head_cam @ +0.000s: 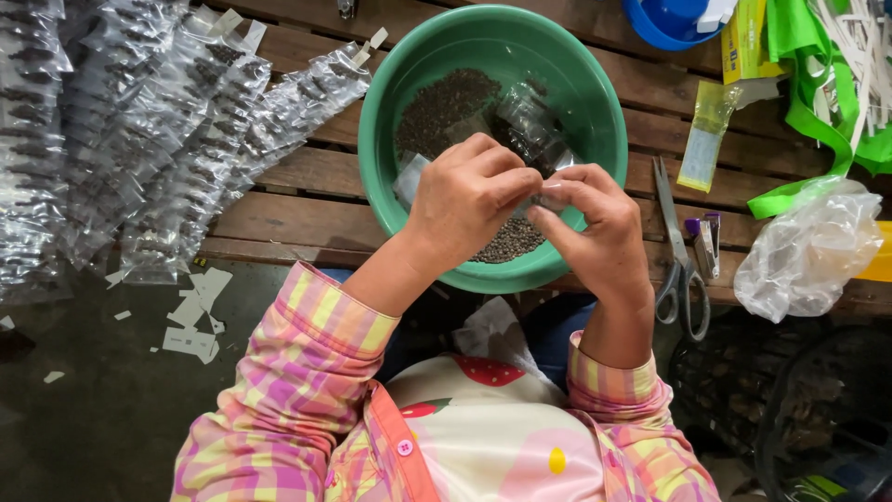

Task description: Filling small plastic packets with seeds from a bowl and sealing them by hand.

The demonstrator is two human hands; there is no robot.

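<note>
A green plastic bowl sits on a slatted wooden table and holds a heap of small dark seeds and a few small clear plastic bags. Over the bowl's near side, my left hand and my right hand meet, both pinching one small clear bag between fingertips. The bag is mostly hidden by my fingers. Another clear bag lies on the seeds just beyond my hands.
A big pile of filled clear bags covers the table's left. Scissors and a small stapler lie right of the bowl, beside a crumpled clear bag. Green bags and a blue container are at back right. Paper scraps litter the floor.
</note>
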